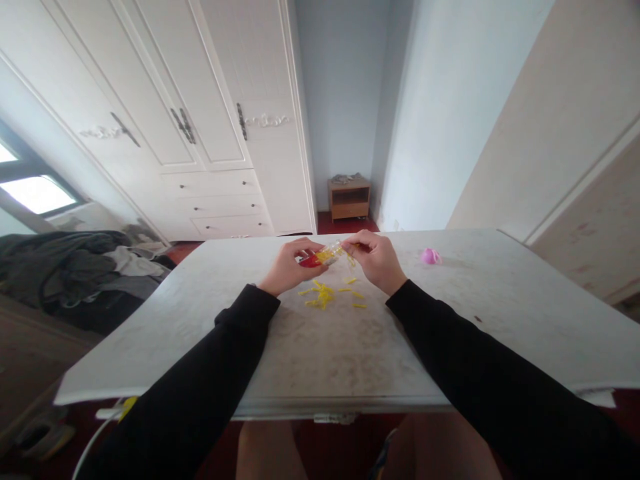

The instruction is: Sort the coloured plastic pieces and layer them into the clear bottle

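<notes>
My left hand (290, 265) is wrapped round a small clear bottle (327, 255), tilted with its mouth to the right. The bottle is red toward its base and has yellow bits inside. At its mouth, the fingertips of my right hand (373, 257) are pinched together; what they hold, if anything, is too small to make out. Below the hands lies a loose pile of thin yellow strips (321, 295) on the white table (340, 363). A few more yellow strips (357, 294) are scattered just right of the pile.
A pink-purple round object (429, 256) with a loop sits on the table to the right. Dark and light clothes (100, 273) are heaped left of the table. Beyond it stand a white wardrobe (220, 153) and a small wooden cabinet (349, 200).
</notes>
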Demonstrator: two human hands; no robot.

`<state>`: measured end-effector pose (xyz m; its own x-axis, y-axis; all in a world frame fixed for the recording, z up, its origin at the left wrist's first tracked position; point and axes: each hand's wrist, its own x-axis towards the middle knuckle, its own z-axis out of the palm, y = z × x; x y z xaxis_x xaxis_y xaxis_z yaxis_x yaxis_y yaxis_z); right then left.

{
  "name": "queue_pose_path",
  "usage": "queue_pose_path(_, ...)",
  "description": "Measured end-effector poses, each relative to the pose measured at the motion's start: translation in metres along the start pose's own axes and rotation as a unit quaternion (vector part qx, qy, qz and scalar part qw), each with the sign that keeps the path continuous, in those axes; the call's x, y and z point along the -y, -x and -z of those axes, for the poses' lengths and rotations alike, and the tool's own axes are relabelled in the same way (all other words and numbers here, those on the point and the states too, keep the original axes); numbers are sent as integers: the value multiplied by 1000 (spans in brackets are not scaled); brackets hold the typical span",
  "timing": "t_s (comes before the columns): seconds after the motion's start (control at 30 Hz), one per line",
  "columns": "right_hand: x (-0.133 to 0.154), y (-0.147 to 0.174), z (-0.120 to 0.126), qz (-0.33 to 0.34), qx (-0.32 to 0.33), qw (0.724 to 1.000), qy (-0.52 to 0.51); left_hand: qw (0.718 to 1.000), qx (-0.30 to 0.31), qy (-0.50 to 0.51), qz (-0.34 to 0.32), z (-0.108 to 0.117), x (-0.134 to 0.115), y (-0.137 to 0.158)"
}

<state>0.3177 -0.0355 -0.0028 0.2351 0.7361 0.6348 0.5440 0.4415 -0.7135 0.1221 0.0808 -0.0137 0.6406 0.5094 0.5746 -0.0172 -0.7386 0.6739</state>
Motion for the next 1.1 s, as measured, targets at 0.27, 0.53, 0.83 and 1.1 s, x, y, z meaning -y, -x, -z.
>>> queue_pose_path(0.27,1,0,2,13,39,998,47,1000,-2,6,1,0,1,-1)
queue_pose_path(0.53,2,-1,1,-16,-19,999,-39,1000,17,-5,5,0,-1,0)
queue_pose_path(0.83,10,1,2,-4,-23,1000,14,999,16,23,15,0,-4,-1)
queue_pose_path(1.1,13,2,2,29,-3,999,37,999,14,44,28,0,-5,0)
